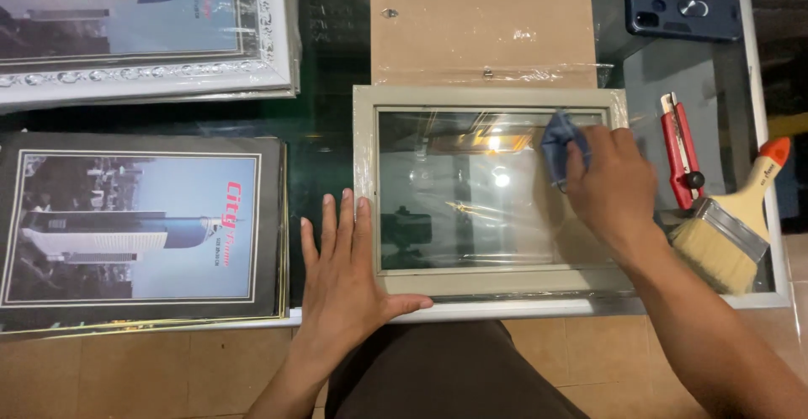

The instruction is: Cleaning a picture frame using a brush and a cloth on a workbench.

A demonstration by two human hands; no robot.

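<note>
R hand (613, 182) is curled shut on a small blue cloth (557, 143), pressing it to the glass pane (471, 192) near the upper-right corner of a pale grey-beige picture frame (365, 133). L hand (345, 267) lies flat w/ fingers spread and holds nothing, palm at the frame's lower-left corner, fingertips on its left rail. The frame sits flat on the dark glass tabletop (328, 57) directly between the two hands, partly in loose clear plastic wrap that crinkles at the edges. Judging by looks: the pane is rigid, smooth, slippery and fragile, so best gripped by the stiff moulded rails, not the glass; frame prob. light to moderate in weight. The cloth is soft, limp, bunches easily. Just beyond the R hand lies a brown backing board (480, 19), flat, matte, w/ small metal clips. Right of the R hand: a red utility knife (680, 145) and a wide paintbrush (730, 230) w/ pale bristles, wooden handle, orange tip. Far upper right, a dark blue phone (682, 8). Left of the L hand, a black-matted building print (139, 230); beyond it a white ornate framed print (143, 28).
</note>
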